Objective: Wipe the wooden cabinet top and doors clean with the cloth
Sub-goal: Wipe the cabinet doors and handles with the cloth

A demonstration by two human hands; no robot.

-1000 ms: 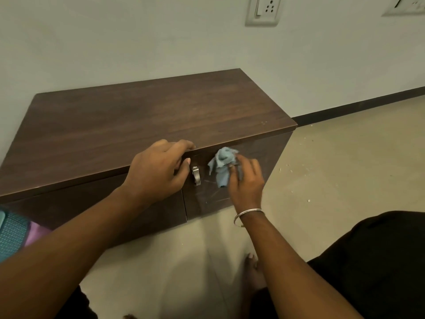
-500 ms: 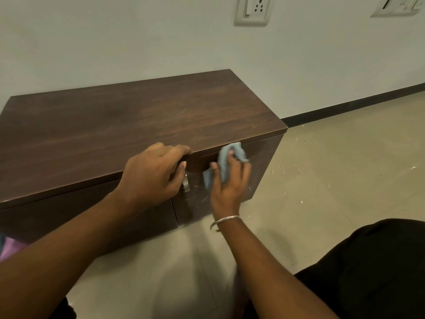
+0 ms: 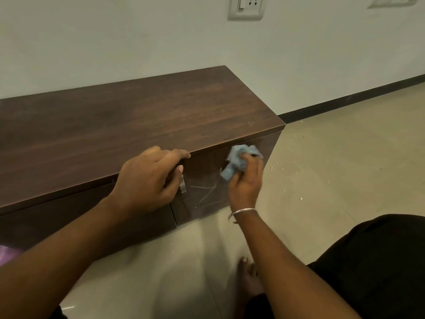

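Now right hand [image 3: 245, 180] presses cloth [image 3: 239, 161] on door [image 3: 207, 180].

One head view, looking forward and down, close over the cabinet top [image 3: 138, 120] and floor [image 3: 345, 169].

Pale wall [image 3: 138, 42] behind, with a white socket plate [image 3: 247, 6] high up and part of a second plate [image 3: 391, 1] cut by the top edge. Dark skirting board [image 3: 356, 99] along the wall's foot. Beige tiled floor [image 3: 345, 169], scattered with small pale crumbs [image 3: 301, 198]. Silver bangle [image 3: 241, 212] on a wrist. Pink something [image 3: 7, 255] at the left edge, too cropped to tell.
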